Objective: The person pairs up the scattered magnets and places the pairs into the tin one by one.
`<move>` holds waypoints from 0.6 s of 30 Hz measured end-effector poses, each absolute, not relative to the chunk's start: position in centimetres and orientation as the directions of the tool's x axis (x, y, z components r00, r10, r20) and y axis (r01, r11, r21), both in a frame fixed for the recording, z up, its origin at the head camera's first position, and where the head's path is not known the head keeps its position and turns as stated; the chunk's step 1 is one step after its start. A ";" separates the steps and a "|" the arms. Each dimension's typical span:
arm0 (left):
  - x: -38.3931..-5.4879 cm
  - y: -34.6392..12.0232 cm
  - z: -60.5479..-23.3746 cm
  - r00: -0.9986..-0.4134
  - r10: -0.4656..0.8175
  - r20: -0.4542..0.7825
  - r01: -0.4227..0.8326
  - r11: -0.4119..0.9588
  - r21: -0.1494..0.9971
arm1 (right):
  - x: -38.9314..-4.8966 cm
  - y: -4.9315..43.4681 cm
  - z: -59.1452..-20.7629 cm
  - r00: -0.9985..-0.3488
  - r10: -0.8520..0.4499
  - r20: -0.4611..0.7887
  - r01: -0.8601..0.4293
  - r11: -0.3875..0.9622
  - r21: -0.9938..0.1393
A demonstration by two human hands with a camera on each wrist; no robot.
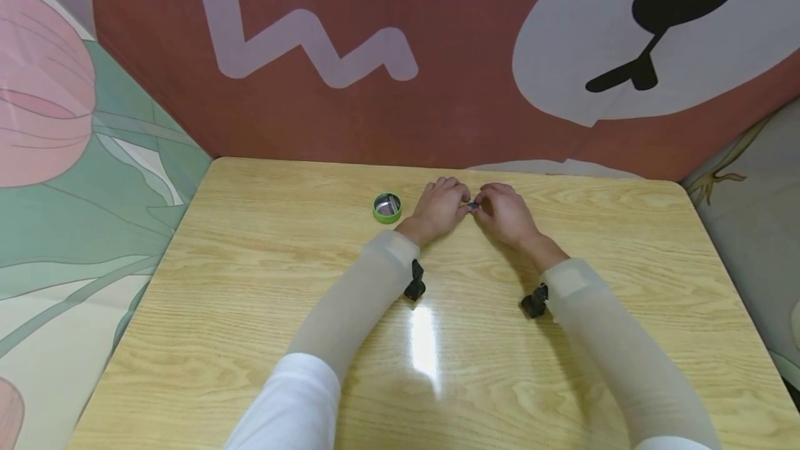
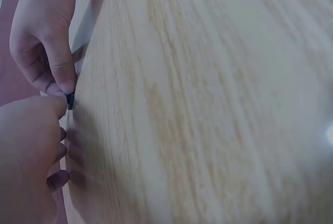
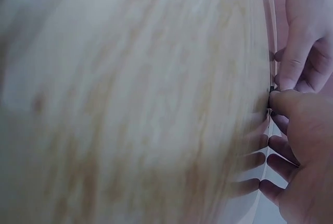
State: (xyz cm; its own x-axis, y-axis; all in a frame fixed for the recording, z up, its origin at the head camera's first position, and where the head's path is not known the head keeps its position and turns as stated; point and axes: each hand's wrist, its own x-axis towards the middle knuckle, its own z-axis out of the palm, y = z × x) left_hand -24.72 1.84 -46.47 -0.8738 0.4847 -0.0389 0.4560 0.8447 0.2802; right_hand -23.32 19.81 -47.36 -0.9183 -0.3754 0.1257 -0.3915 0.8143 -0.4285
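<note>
A small dark piece (image 1: 473,206), too small to identify, sits between both hands near the table's far edge. My left hand (image 1: 439,205) pinches it from the left with thumb and fingertips. From the other side my right hand (image 1: 507,212) holds it between thumb and forefinger. In the left wrist view the dark piece (image 2: 70,101) shows just above the tabletop, where the fingertips meet; fingers hide most of it. To the left of my left hand stands a round green tin (image 1: 387,207), its top uncovered, with a few shiny metal pieces inside.
The wood-grain table (image 1: 300,242) meets a red printed wall (image 1: 437,123) close behind the hands. A printed side wall (image 1: 125,179) rises at the left. Black wrist cameras, left (image 1: 414,282) and right (image 1: 535,301), hang at the sleeves just over the table.
</note>
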 end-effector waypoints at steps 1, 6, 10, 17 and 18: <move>-24.7 1.8 -46.4 -0.875 0.483 -0.036 0.455 0.845 0.281 | -23.3 19.8 -47.4 -0.919 -0.373 0.126 -0.390 0.814 -0.431; -24.7 1.7 -45.9 -0.881 0.472 -0.007 0.450 0.844 0.292 | -23.1 19.8 -47.3 -0.920 -0.366 0.138 -0.388 0.807 -0.446; -24.6 1.3 -45.0 -0.879 0.477 0.007 0.458 0.840 0.290 | -23.0 19.8 -47.3 -0.919 -0.364 0.152 -0.392 0.802 -0.451; -24.3 0.1 -43.2 -0.857 0.515 -0.001 0.496 0.827 0.266 | -23.1 19.7 -47.5 -0.922 -0.358 0.145 -0.384 0.806 -0.450; -24.2 -0.1 -42.9 -0.854 0.520 0.000 0.502 0.825 0.260 | -23.1 19.7 -47.5 -0.922 -0.359 0.145 -0.384 0.807 -0.448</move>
